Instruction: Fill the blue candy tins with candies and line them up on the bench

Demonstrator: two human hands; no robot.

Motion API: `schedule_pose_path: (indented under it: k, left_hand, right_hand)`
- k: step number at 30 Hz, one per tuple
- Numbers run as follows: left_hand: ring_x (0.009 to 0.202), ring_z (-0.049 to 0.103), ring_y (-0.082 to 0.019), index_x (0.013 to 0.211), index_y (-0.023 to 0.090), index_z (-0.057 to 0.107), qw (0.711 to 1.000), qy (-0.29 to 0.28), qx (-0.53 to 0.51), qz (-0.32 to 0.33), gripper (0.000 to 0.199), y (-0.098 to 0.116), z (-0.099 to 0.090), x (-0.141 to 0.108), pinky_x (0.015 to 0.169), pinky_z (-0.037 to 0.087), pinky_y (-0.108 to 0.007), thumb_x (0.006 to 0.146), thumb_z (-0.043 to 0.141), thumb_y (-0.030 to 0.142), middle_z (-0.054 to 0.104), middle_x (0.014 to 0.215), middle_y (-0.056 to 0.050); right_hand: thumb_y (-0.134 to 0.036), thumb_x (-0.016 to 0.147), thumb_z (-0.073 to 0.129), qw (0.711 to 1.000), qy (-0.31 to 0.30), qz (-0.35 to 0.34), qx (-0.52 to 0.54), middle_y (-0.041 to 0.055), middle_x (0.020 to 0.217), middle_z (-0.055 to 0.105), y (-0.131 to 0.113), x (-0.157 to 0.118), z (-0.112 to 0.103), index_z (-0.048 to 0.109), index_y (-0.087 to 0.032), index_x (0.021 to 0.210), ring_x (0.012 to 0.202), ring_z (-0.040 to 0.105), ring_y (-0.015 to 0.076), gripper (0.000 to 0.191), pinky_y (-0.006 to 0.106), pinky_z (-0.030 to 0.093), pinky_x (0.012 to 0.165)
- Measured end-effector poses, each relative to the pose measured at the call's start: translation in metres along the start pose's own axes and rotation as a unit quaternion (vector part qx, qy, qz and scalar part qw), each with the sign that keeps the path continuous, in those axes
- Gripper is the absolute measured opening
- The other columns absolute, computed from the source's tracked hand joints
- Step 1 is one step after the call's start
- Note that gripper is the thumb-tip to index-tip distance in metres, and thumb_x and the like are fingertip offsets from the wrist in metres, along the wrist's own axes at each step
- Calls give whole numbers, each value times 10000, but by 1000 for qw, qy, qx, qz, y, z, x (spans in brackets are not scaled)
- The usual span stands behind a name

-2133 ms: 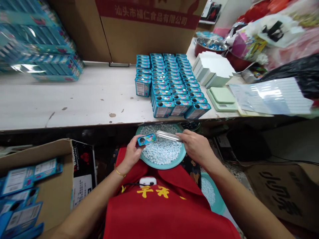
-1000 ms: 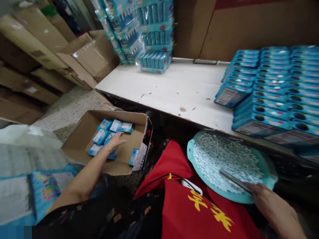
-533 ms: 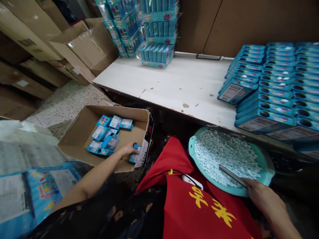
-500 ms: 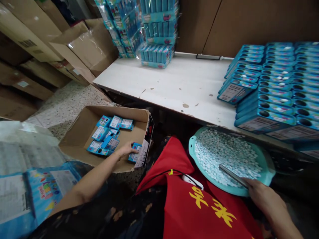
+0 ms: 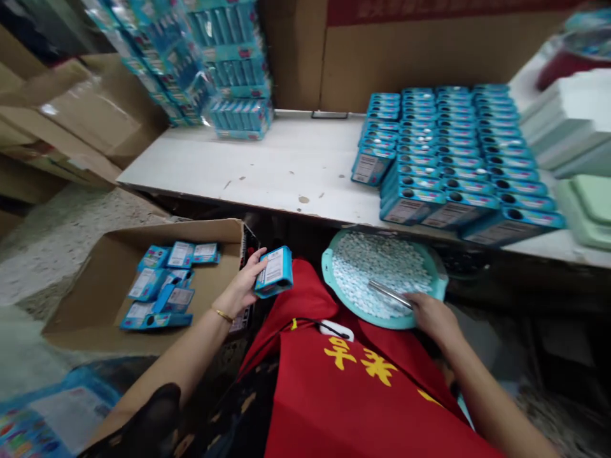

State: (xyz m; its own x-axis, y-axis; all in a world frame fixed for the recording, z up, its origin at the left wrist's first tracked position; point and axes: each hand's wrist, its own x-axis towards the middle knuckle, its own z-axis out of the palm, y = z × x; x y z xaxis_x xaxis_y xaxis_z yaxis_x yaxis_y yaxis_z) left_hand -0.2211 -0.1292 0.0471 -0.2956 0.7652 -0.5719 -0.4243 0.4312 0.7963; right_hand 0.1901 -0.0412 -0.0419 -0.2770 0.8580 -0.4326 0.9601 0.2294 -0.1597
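Note:
My left hand [image 5: 248, 278] is closed on a small blue box [image 5: 275, 272] with a white printed panel, held just past the right wall of an open cardboard carton [image 5: 214, 232]. Several similar blue boxes [image 5: 165, 280] lie loosely inside that carton. Over by the turquoise basin [image 5: 329, 270], my right hand [image 5: 432, 318] grips the handle of a metal scoop [image 5: 389, 294]. The scoop's far end rests in the pale, small pieces [image 5: 377, 254] that fill the basin. What the pieces are, I cannot tell.
A white table [image 5: 286, 165] spans the back. Rows of blue boxes [image 5: 458, 152] with dark round holes stand on its right. Plastic-wrapped box stacks [image 5: 238, 83] rise at its left end. Green containers [image 5: 592, 203] sit far right. A red apron [image 5: 324, 394] covers my lap.
My left hand has lifted the blue box up and out of the carton, toward the basin. My right hand stays at the scoop. The camera view has turned right.

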Motion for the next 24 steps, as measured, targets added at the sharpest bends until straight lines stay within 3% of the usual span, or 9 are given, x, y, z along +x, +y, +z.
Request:
schedule_pose_path:
  k: [4, 7, 9, 12, 14, 16, 18, 21, 24]
  left_hand:
    - [671, 617, -139, 1012, 208, 536, 995, -22, 2, -93, 335, -33, 31, 12, 620, 516, -281, 704, 630, 303, 638, 854, -36]
    - [705, 632, -166, 1040, 209, 544, 988, -49, 69, -129, 431, -49, 32, 5, 646, 518, -308, 646, 686, 311, 651, 884, -54]
    - [821, 634, -197, 1123, 228, 524, 973, -118, 146, -132, 543, -54, 24, 1, 733, 507, -337, 622, 707, 330, 645, 1006, -70]
    - [1084, 537, -229, 1266, 276, 430, 908, -278, 280, -140, 680, -45, 4, 5, 926, 410, -370, 644, 687, 367, 543, 1239, -53]
    - [1210, 423, -241, 1326, 327, 334, 836, -373, 378, -139, 786, -30, -6, 16, 1003, 322, -375, 630, 698, 357, 431, 1354, -15]
    - [1266, 341, -256, 1335, 360, 296, 759, -439, 463, -133, 855, -16, -9, 27, 1032, 267, -375, 593, 721, 348, 366, 1396, 6]
    - [1264, 331, -270, 1304, 356, 355, 700, -483, 512, -120, 846, -7, -5, 34, 1033, 256, -367, 550, 740, 357, 361, 1388, -1]
    - [1243, 341, -287, 1155, 306, 501, 665, -521, 527, -94, 744, -8, 4, 36, 1025, 264, -349, 464, 769, 370, 325, 1391, -20]
    - [1204, 376, -272, 1135, 308, 481, 660, -517, 534, -113, 756, -14, 5, 33, 1015, 277, -346, 439, 769, 368, 393, 1328, -7]
  right_hand:
    - [-124, 806, 338, 1000, 11, 12, -3, 72, 1061, 630, -5, -7, -12, 627, -234, 1090, 933, 584, 192, 420, 262, 420, 731]
    - [-102, 805, 336, 1000, 15, 17, -12, 63, 1029, 633, -6, -11, -22, 625, -244, 1079, 915, 579, 171, 423, 241, 407, 702]
    - [-86, 807, 331, 999, 17, 17, -27, 61, 1000, 630, -5, -12, -29, 631, -238, 1048, 905, 575, 155, 414, 225, 395, 689]
    - [-97, 827, 328, 998, 25, 22, -46, 66, 963, 622, 1, -12, -39, 626, -226, 1025, 893, 570, 150, 381, 222, 382, 687]
    - [-114, 835, 336, 998, 31, 27, -48, 66, 943, 620, 7, -12, -42, 621, -226, 1020, 884, 571, 154, 358, 229, 378, 691]
    - [-122, 837, 349, 998, 34, 27, -51, 61, 930, 619, 11, -12, -45, 618, -228, 1009, 880, 572, 160, 336, 233, 377, 686]
    - [-118, 837, 356, 997, 42, 27, -58, 62, 928, 614, 14, -14, -48, 614, -221, 1002, 883, 568, 164, 322, 233, 376, 678]
    - [-125, 858, 334, 989, 96, 58, -93, 85, 943, 597, 18, -12, -53, 599, -178, 1008, 885, 551, 177, 309, 240, 381, 677]
    - [-152, 886, 285, 975, 161, 92, -123, 123, 992, 576, 20, 4, -57, 564, -140, 1082, 902, 525, 198, 341, 263, 395, 689]
